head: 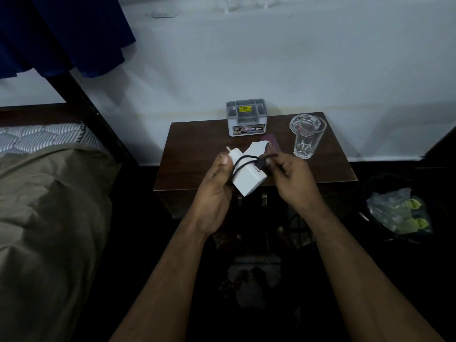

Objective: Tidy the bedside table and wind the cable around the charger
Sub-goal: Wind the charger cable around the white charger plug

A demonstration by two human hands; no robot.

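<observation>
The white charger is held up over the front edge of the counter, gripped by the left hand with the thumb along its side. The black cable is already looped over it, its plug end pinched by the right hand. Probably a light, hard, slick block, so it's best gripped by the flat sides; the cable looks floppy and likely to spring loose unless tension is kept.

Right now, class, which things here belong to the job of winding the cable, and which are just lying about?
Part of the job:
white charger, gripped by the left hand
black cable, its end pinched by the right hand

Lying about on the bedside table:
grey organiser box
drinking glass
maroon booklet
white paper
</observation>
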